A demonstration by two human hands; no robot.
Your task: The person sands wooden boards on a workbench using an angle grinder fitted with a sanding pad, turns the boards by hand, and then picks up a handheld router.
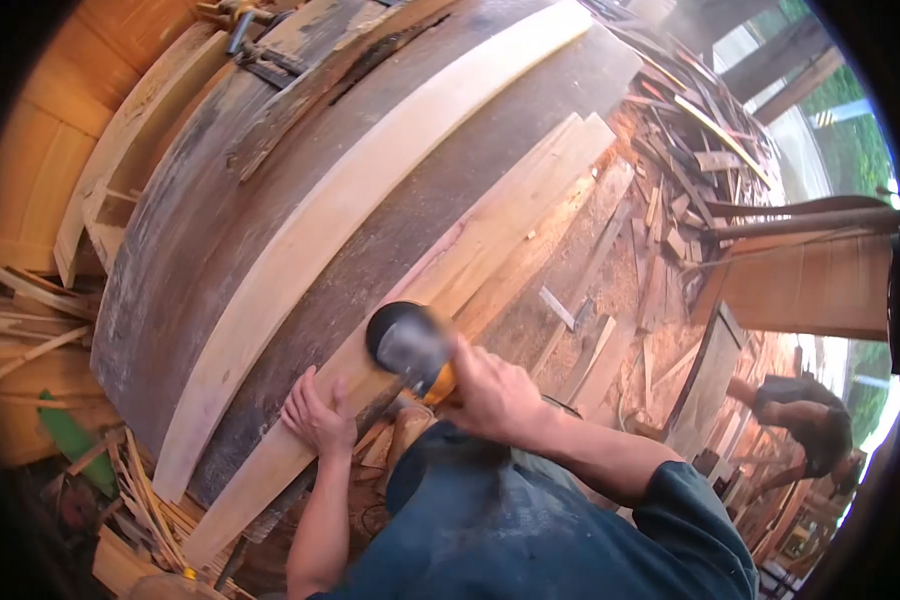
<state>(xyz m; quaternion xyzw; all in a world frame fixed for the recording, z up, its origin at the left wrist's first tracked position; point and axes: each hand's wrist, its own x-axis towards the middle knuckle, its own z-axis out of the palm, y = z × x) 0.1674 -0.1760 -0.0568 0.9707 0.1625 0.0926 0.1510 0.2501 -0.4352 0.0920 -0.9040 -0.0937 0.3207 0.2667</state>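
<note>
My right hand (495, 395) is closed around a yellow and black power sander (410, 345). The sander's round black head rests on or just over a long pale wooden plank (480, 235), and its middle is blurred. Lower down on the same plank lies my left hand (320, 412), fingers spread over the wood and thumb apart. Beyond it, a curved pale board (340, 205) runs roughly alongside on the dark worktable (205, 225).
Offcuts (670, 210) and sawdust cover the floor at right. A co-worker (805, 415) bends over at far right. Rough-edged timber (340, 75) lies across the table's far side. Wood strips (145, 500) pile up at lower left, by a green object (75, 440).
</note>
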